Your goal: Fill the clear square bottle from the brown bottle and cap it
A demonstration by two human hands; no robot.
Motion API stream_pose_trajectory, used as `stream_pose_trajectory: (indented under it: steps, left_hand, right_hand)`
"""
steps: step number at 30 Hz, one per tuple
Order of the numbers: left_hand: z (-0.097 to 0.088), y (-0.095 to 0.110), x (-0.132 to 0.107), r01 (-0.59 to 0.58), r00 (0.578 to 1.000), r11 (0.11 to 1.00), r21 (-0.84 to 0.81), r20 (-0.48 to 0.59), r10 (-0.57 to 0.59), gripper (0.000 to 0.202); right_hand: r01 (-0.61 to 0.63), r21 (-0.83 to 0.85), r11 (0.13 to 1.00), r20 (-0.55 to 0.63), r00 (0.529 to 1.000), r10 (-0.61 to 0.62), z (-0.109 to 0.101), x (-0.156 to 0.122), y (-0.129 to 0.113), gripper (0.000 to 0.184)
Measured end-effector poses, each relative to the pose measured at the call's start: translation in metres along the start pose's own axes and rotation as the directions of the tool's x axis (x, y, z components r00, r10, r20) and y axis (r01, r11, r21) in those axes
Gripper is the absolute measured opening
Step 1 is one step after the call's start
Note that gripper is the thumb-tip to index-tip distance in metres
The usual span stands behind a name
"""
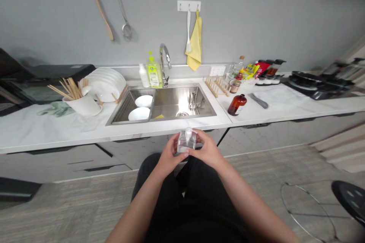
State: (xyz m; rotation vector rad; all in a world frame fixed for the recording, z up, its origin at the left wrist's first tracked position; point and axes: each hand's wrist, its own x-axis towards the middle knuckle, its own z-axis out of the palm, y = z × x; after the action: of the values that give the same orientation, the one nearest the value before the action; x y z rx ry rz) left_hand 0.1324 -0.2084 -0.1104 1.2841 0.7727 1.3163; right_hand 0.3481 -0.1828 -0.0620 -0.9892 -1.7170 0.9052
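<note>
A clear square bottle point(186, 140) with a white top, glass or hard plastic, is held between the person's two bare hands, in front of the body and below the counter's edge. The left hand point(171, 152) and right hand point(207, 149) cup it from either side, their fingers point(182, 152) close together and clamped on its walls. The hands hide its lower part, and any contents or label cannot be made out. At twelve o'clock, a brushed stainless-steel sink point(182, 102) is set into a white marble-patterned counter point(57, 133). At one o'clock, a brown glass bottle point(237, 104) stands on the counter. A round black perforated seat point(350, 197) is cut off at four o'clock.
</note>
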Motion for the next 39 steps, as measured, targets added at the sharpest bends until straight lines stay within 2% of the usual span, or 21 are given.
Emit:
stream_pose_trajectory:
  steps: [3, 6, 11, 14, 17, 20, 23, 25, 28, 30, 32, 35, 37, 39]
  left_hand:
    - [0.006, 0.006, -0.014, 0.009, 0.999, 0.995, -0.098, -0.044, -0.013, 0.093]
    - [0.008, 0.015, -0.023, 0.005, 0.997, 0.990, -0.144, -0.075, -0.016, 0.090]
    - [0.020, 0.027, -0.032, -0.103, 0.972, 0.990, -0.096, -0.222, 0.079, 0.096]
    - [0.030, 0.031, -0.035, -0.106, 0.961, 0.993, -0.045, -0.260, 0.091, 0.097]
    - [0.032, 0.034, -0.039, -0.106, 0.963, 0.994, 0.010, -0.248, 0.105, 0.096]
    - [0.023, 0.048, -0.043, -0.130, 0.975, 0.970, 0.203, -0.151, 0.162, 0.087]
    - [0.010, 0.076, -0.044, -0.209, 0.975, 0.905, 0.370, 0.011, 0.220, 0.075]
    - [0.008, 0.097, -0.043, -0.240, 0.970, 0.896, 0.374, 0.065, 0.232, 0.064]
    - [0.015, 0.121, -0.038, -0.250, 0.965, 0.895, 0.369, 0.165, 0.201, 0.044]
    - [0.022, 0.128, -0.035, -0.255, 0.956, 0.889, 0.380, 0.234, 0.175, 0.037]
    - [0.027, 0.128, -0.034, -0.246, 0.955, 0.892, 0.380, 0.253, 0.155, 0.034]
    - [0.031, 0.119, -0.034, -0.206, 0.972, 0.907, 0.367, 0.182, 0.147, 0.029]
    - [0.033, 0.108, -0.034, -0.161, 0.987, 0.919, 0.361, 0.065, 0.148, 0.026]
    - [0.035, 0.098, -0.033, -0.100, 0.989, 0.939, 0.330, -0.072, 0.131, 0.036]
  right_hand:
    - [-0.012, 0.029, 1.000, 0.058, 0.998, 0.010, 0.005, -0.013, -0.011, 0.075]
    - [0.008, 0.019, 1.000, 0.129, 0.992, -0.011, 0.002, -0.018, -0.031, 0.076]
    - [0.078, -0.029, 0.996, 0.135, 0.988, -0.074, -0.010, -0.016, -0.065, 0.080]
    - [0.017, -0.008, 1.000, 0.154, 0.988, -0.015, -0.011, -0.015, -0.068, 0.088]
    - [-0.069, 0.129, 0.989, 0.216, 0.976, 0.039, -0.007, -0.016, -0.058, 0.090]
    - [-0.101, 0.188, 0.977, 0.182, 0.981, 0.067, -0.006, -0.021, -0.049, 0.088]
    - [-0.105, 0.183, 0.977, 0.140, 0.987, 0.080, -0.009, -0.027, -0.049, 0.086]
    - [-0.099, 0.180, 0.979, 0.160, 0.985, 0.070, -0.010, -0.032, -0.052, 0.083]
    - [-0.062, 0.173, 0.983, 0.209, 0.978, 0.025, -0.009, -0.038, -0.056, 0.079]
    - [-0.033, 0.178, 0.984, 0.230, 0.973, -0.009, -0.008, -0.041, -0.059, 0.079]
    - [-0.018, 0.175, 0.984, 0.241, 0.970, -0.025, -0.008, -0.043, -0.060, 0.077]
    - [-0.013, 0.151, 0.988, 0.233, 0.972, -0.022, -0.008, -0.045, -0.063, 0.073]
    - [-0.018, 0.132, 0.991, 0.212, 0.977, -0.010, -0.008, -0.047, -0.066, 0.075]
    - [-0.033, 0.115, 0.993, 0.189, 0.982, 0.011, -0.006, -0.048, -0.068, 0.079]
